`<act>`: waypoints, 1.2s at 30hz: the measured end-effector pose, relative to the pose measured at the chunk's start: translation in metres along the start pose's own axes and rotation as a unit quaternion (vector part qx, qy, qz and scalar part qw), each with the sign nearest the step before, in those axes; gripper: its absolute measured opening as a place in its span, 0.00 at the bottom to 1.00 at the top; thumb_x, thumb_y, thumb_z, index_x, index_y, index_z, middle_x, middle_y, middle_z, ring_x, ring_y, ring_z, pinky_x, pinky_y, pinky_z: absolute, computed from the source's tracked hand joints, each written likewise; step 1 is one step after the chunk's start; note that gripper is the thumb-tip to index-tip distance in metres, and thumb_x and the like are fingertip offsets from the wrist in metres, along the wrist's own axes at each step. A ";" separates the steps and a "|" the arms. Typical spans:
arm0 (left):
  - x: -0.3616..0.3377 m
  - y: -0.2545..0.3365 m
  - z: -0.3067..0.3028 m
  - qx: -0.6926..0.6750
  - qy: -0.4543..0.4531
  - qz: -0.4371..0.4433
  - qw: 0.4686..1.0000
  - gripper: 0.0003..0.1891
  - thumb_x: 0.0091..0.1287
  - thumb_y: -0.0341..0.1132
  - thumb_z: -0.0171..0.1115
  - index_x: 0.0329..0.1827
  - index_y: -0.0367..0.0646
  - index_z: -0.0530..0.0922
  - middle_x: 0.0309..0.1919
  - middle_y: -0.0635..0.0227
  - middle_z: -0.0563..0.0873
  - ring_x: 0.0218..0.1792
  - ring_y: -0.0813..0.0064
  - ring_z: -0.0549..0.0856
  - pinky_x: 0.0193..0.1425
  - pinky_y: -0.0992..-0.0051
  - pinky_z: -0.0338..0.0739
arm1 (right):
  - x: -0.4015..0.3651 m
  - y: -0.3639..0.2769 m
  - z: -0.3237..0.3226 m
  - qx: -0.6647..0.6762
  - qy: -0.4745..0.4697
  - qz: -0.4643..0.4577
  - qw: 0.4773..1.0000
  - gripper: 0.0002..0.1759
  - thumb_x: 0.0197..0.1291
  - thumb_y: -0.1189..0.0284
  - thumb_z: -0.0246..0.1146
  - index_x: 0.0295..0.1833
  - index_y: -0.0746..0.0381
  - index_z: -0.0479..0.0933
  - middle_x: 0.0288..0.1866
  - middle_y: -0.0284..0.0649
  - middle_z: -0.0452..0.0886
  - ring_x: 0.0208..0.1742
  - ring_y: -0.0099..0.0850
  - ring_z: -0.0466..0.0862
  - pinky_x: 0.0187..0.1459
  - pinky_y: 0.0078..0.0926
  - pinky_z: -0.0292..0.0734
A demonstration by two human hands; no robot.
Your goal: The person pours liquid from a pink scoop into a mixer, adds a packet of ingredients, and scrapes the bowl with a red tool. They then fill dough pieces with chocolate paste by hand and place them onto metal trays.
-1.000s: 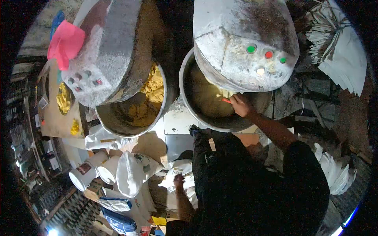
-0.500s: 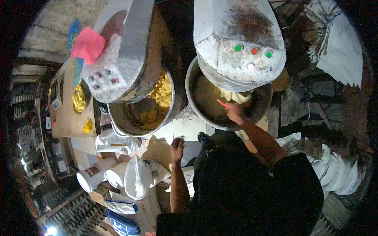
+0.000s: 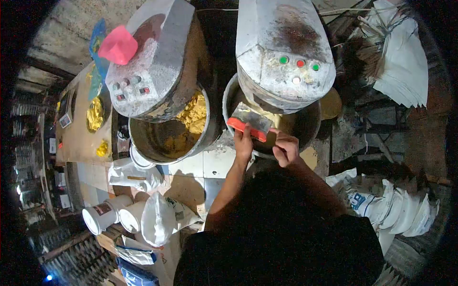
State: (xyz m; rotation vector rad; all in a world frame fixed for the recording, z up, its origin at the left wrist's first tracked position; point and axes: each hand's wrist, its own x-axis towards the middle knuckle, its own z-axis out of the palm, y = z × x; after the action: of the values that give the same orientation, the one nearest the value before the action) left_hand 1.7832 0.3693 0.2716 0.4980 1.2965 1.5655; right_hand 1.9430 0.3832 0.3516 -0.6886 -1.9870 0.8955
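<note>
My left hand [image 3: 244, 144] is closed on the red handle of a dough scraper [image 3: 252, 117], whose wide metal blade is smeared with residue and tilts up over the right mixer bowl [image 3: 311, 134]. Beside the blade's right end, my right hand [image 3: 286, 147] is closed with fingers curled. A small dark brown flat piece shows by its fingertips, and what it grips I cannot make out. Pale dough [image 3: 273, 117] is partly visible in the bowl behind the scraper, under the right mixer head [image 3: 286, 71].
On the left, a second mixer bowl [image 3: 208, 125] contains yellow dough [image 3: 194, 114]. A pink container [image 3: 118, 45] rests on that mixer's head. White buckets [image 3: 101, 217] and sacks [image 3: 160, 219] stand at the lower left; stacked sacks [image 3: 396, 207] lie at the right.
The scraper has come up out of the right bowl and passed from my right hand to my left. My left hand has risen from below the bowls; my right hand has drawn back beside the blade.
</note>
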 end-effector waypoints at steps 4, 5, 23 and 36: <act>0.005 0.016 0.002 0.061 -0.041 -0.036 0.997 0.10 0.73 0.39 0.55 0.38 0.42 0.74 0.27 0.76 0.76 0.28 0.84 0.73 0.32 0.78 0.68 | 0.001 0.003 0.013 0.071 -0.104 -0.037 0.991 0.20 0.54 0.70 0.57 0.14 0.63 0.59 0.13 0.42 0.57 0.16 0.41 0.65 0.65 0.59 0.66; 0.006 0.020 0.002 0.093 -0.055 0.001 0.994 0.10 0.73 0.39 0.54 0.38 0.40 0.74 0.28 0.74 0.78 0.29 0.83 0.75 0.33 0.77 0.70 | -0.007 0.016 0.019 0.076 -0.105 -0.053 0.990 0.21 0.55 0.69 0.58 0.14 0.63 0.59 0.13 0.41 0.58 0.15 0.43 0.65 0.68 0.61 0.61; 0.024 0.031 -0.024 0.237 -0.124 -0.083 0.960 0.08 0.73 0.30 0.49 0.48 0.38 0.76 0.32 0.73 0.79 0.34 0.82 0.76 0.41 0.78 0.71 | 0.026 0.062 0.006 0.063 -0.169 -0.022 0.983 0.18 0.49 0.67 0.64 0.19 0.63 0.63 0.16 0.45 0.64 0.23 0.44 0.72 0.70 0.55 0.58; 0.039 0.013 -0.047 0.251 -0.188 -0.097 0.945 0.10 0.70 0.31 0.50 0.48 0.36 0.75 0.35 0.67 0.82 0.37 0.77 0.79 0.43 0.72 0.75 | 0.038 0.108 0.007 0.038 -0.163 -0.116 0.979 0.11 0.52 0.72 0.67 0.34 0.64 0.71 0.21 0.44 0.73 0.24 0.46 0.78 0.71 0.55 0.58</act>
State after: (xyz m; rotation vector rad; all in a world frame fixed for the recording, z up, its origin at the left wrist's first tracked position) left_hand 1.7241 0.3814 0.2569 0.9096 1.3867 0.9094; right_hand 1.9327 0.4725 0.2809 -0.2684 -2.2507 0.9836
